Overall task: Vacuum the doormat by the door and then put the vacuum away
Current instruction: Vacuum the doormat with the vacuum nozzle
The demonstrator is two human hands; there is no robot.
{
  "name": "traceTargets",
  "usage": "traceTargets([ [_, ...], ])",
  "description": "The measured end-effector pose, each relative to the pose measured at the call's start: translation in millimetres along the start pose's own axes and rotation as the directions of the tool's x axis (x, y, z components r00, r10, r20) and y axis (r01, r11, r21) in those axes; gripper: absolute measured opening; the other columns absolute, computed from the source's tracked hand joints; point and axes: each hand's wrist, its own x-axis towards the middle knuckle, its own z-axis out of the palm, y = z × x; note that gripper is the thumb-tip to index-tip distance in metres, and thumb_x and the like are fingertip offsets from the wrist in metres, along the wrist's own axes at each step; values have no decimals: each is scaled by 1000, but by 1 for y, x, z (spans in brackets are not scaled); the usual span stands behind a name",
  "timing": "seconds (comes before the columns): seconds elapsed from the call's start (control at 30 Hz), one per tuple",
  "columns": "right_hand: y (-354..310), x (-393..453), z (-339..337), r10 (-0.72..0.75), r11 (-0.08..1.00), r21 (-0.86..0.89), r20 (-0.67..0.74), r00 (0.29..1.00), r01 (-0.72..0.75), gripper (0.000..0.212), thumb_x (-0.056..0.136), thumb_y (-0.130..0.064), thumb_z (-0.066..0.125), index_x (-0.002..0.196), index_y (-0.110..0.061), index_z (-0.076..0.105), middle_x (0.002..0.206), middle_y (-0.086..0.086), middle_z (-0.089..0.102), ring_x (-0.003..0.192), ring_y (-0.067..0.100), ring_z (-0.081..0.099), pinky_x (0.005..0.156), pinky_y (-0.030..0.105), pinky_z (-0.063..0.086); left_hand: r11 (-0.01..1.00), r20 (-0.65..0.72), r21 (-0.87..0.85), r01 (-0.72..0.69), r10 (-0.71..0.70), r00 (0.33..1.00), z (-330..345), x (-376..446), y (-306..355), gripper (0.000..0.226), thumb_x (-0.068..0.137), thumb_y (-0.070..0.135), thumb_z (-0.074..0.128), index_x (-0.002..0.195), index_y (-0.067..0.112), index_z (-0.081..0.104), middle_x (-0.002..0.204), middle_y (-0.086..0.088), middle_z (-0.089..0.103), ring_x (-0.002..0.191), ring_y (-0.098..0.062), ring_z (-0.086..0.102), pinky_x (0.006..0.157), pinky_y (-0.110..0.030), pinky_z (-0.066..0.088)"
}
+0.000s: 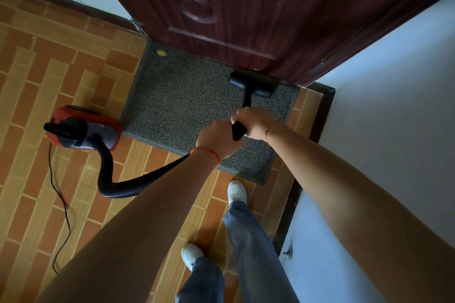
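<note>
A grey speckled doormat (182, 103) lies on the tiled floor against a dark red door (246, 7). The black vacuum floor head (253, 82) sits on the mat's far right corner, touching the door's bottom edge. Its black wand (247, 99) runs back to my hands. My right hand (256, 122) grips the wand's upper end. My left hand (218, 139) grips the handle just behind it, where the ribbed black hose (128, 186) joins. The hose curves left to the red and grey vacuum body (85, 128), which stands on the floor at the mat's left edge.
A black power cord (61, 202) trails from the vacuum body toward the lower left over orange brick-pattern tiles. A white wall (394, 118) with dark skirting closes the right side. My feet in white shoes (236, 192) stand just behind the mat. A small yellow speck (161, 52) lies on the mat's far left.
</note>
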Motion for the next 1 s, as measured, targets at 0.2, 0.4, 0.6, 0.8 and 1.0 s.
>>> traceTargets([
  [0.2, -31, -25, 27, 20, 1000, 8, 11, 1000, -20, 11, 94, -10, 48, 97, -15, 57, 92, 2, 60, 75, 17, 55, 62, 29, 38, 997, 25, 65, -42, 41, 999, 14, -37, -15, 21, 83, 31, 58, 93, 13, 62, 78, 0, 56, 71, -22, 58, 60, -30, 47],
  [0.4, -82, -54, 74, 45, 997, 62, 29, 999, -47, 9, 92, -10, 51, 92, -17, 57, 89, 1, 62, 81, 20, 61, 60, 25, 36, 996, 38, 48, -78, 76, 996, 52, -90, -47, 19, 82, 30, 57, 89, 12, 61, 78, -3, 60, 80, -28, 66, 64, -32, 52],
  [0.6, -147, -80, 129, 84, 993, 86, 2, 997, -83, 12, 89, -8, 52, 93, -18, 58, 99, 2, 65, 91, 23, 65, 66, 29, 42, 989, 75, 107, -101, 93, 993, 90, -150, -89, 20, 84, 33, 56, 89, 14, 57, 81, -4, 59, 72, -25, 60, 61, -30, 47],
  [0.8, -207, -104, 174, 91, 992, 94, -35, 995, -88, 10, 91, -10, 49, 88, -18, 54, 87, 0, 62, 81, 21, 62, 64, 28, 39, 976, 106, 175, -131, 114, 988, 119, -205, -128, 21, 82, 32, 58, 92, 14, 58, 78, -1, 56, 67, -22, 56, 58, -29, 46],
  [1.0, -252, -123, 210, 97, 978, 188, -53, 994, -86, 8, 90, -11, 52, 86, -16, 54, 80, 0, 57, 81, 23, 63, 65, 29, 41, 966, 134, 212, -146, 119, 984, 139, -246, -157, 21, 83, 34, 58, 93, 16, 58, 74, 2, 55, 63, -19, 56, 54, -26, 42],
])
